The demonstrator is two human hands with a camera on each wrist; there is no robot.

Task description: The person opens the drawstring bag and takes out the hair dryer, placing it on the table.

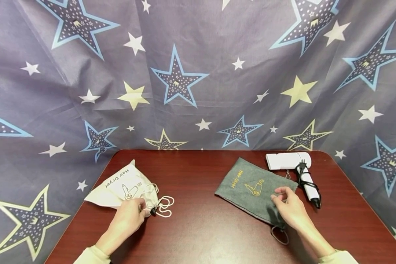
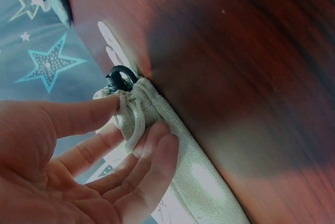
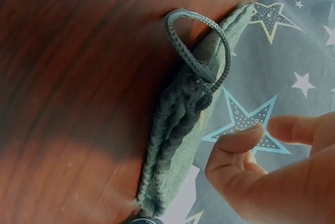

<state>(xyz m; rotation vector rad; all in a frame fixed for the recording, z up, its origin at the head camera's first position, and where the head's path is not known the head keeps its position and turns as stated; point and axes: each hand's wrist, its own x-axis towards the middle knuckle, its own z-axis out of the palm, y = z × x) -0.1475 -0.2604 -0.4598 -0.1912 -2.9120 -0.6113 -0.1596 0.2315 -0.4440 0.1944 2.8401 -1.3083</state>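
A cream drawstring bag [image 1: 122,183] printed "Hair Dryer" lies at the left of the table. My left hand [image 1: 128,216] pinches its gathered neck between thumb and fingers. Beside the thumb in the left wrist view sits a black cord stopper [image 2: 119,79] with white cord. To the right lies a flat grey drawstring bag [image 1: 247,189], also lettered "Hair Dryer", its grey cord loop [image 3: 225,56] sticking out at one end. My right hand [image 1: 290,207] hovers over this bag's near right part, fingers loosely bent and holding nothing.
A white hair dryer [image 1: 288,161] with its black cord [image 1: 301,176] wound round the handle lies behind and right of the grey bag. The dark red wooden table [image 1: 191,220] ends at a star-patterned curtain [image 1: 184,121].
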